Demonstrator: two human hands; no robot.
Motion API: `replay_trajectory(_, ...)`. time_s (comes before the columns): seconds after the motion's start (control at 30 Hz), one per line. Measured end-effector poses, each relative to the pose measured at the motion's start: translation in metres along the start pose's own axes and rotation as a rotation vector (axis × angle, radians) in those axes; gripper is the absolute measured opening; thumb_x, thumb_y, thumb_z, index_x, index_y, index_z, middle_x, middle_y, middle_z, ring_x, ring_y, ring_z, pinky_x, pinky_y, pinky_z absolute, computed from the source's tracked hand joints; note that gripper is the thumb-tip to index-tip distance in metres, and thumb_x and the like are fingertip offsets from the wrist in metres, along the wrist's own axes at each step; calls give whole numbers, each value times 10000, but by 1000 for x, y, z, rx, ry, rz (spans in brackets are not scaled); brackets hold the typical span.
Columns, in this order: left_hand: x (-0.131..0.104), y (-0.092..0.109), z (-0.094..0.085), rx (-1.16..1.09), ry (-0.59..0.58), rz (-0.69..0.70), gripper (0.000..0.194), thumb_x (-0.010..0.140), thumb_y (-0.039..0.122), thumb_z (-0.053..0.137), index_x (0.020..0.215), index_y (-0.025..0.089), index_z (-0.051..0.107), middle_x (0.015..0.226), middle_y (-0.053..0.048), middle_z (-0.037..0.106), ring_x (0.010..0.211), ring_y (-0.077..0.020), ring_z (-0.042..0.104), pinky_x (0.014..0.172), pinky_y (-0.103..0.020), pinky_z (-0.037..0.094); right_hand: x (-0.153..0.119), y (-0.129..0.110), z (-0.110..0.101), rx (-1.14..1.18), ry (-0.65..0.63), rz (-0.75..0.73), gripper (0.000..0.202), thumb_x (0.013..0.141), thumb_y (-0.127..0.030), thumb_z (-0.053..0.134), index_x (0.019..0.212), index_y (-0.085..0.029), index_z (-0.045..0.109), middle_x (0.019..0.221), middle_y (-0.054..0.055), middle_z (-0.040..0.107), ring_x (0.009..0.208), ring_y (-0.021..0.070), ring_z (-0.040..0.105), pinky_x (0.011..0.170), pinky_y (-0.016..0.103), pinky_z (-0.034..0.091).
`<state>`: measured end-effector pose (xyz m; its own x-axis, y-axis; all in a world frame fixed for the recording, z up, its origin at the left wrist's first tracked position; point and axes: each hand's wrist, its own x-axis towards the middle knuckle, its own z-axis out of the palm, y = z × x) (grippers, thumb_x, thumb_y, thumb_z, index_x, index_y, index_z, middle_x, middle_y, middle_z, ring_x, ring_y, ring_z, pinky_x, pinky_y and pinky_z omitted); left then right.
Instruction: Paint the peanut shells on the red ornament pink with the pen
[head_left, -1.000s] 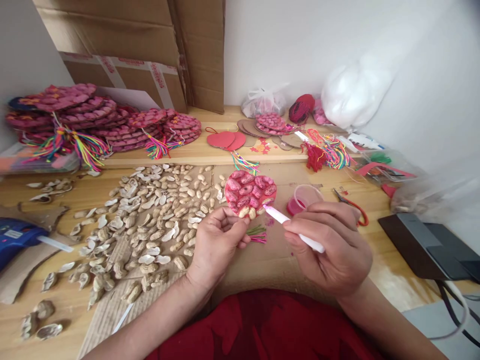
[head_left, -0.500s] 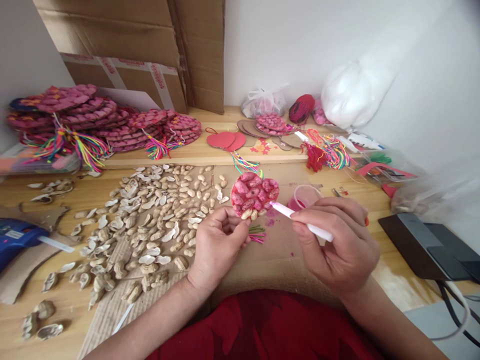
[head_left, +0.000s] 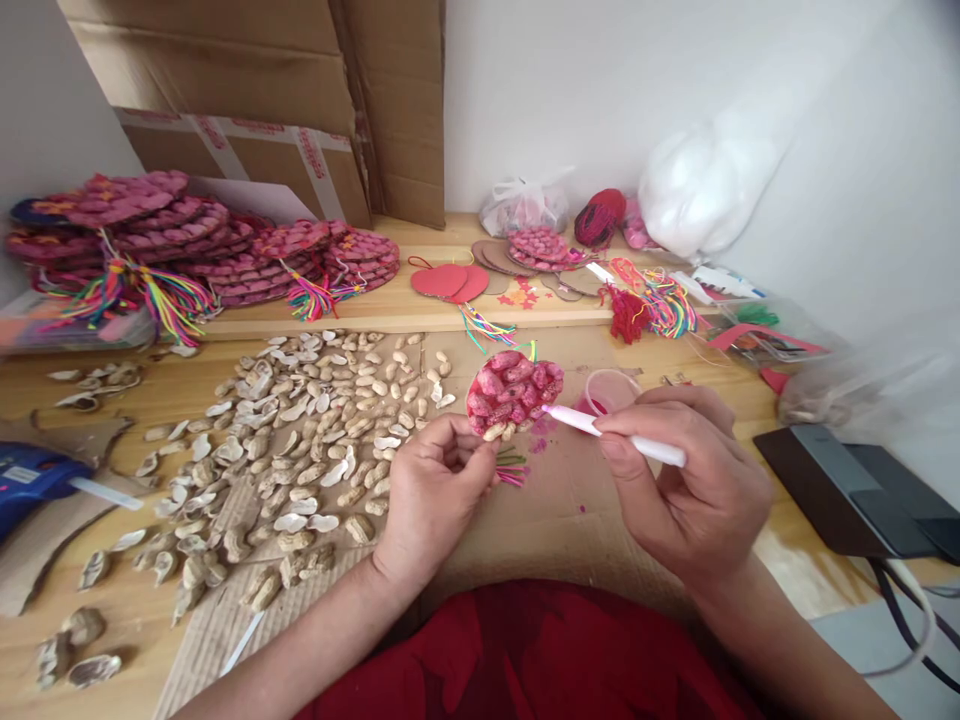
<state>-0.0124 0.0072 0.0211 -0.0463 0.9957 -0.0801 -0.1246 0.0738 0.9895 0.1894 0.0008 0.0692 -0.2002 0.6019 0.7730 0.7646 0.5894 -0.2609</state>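
Between the fingers and thumb of my left hand [head_left: 439, 485] is the lower left edge of a round disc [head_left: 516, 392] covered in peanut shells. Most of its shells are pink; a few along the bottom edge are plain tan. A pink and green tassel [head_left: 511, 467] hangs below it. My right hand [head_left: 694, 480] is closed around a white pen-like brush [head_left: 637, 440], its pinkish tip touching or very near the disc's lower right edge. Just behind the brush stands a clear cup [head_left: 611, 388] with pink liquid.
Loose peanut shells [head_left: 300, 450] spread over cardboard at the left, beside a blue glue gun [head_left: 37, 482]. Finished pink discs [head_left: 165, 235] are stacked on the back shelf, near red discs [head_left: 448, 283] and coloured tassels [head_left: 670, 307]. A dark device [head_left: 840, 490] lies at right.
The disc has tilted and turned slightly in my left hand. My right hand has shifted a little to the right and down with the brush. The whole view has moved slightly.
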Motion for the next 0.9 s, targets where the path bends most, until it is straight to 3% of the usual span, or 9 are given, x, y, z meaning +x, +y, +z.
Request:
replay_trajectory(0.23, 1, 0, -1, -54, -2, -52, 131, 785, 206, 765, 759, 180, 640, 614, 35, 657, 485, -82, 587, 484, -163, 453, 1, 4, -5, -52, 25, 56, 165, 829, -161, 702, 959, -259, 676, 781, 2, 712, 827, 203, 645, 785, 388, 489)
replay_trajectory(0.4, 4, 2, -1, -187, 13, -172, 198, 734, 252, 828, 836, 161, 684, 634, 34, 665, 479, -73, 589, 458, -148, 450, 4, 24, -22, -114, 106, 206, 51, 868, -240, 685, 910, -269, 688, 796, 22, 711, 762, 209, 635, 753, 404, 488)
replay_trajectory(0.6, 5, 3, -2, -349, 7, -304, 223, 647, 235, 896, 747, 127, 729, 675, 25, 663, 488, -59, 597, 426, -132, 439, 5, 55, -20, -248, -31, 271, 99, 882, -350, 676, 877, -260, 715, 794, 19, 733, 754, 198, 634, 743, 377, 469)
replay_trajectory(0.73, 6, 1, -3, -419, -9, -358, 229, 624, 221, 922, 751, 126, 756, 724, 26, 669, 498, -54, 613, 410, -122, 436, 2, 61, -8, -265, -151, 318, 133, 880, -355, 664, 863, -242, 732, 798, 15, 742, 790, 195, 622, 812, 384, 430)
replay_trajectory(0.9, 6, -3, -4, -457, -10, -389, 228, 626, 229, 932, 755, 127, 773, 738, 22, 677, 498, -46, 615, 417, -113, 450, -1, 64, 0, -330, -174, 340, 162, 854, -393, 677, 842, -252, 754, 741, 18, 696, 759, 193, 567, 790, 378, 383)
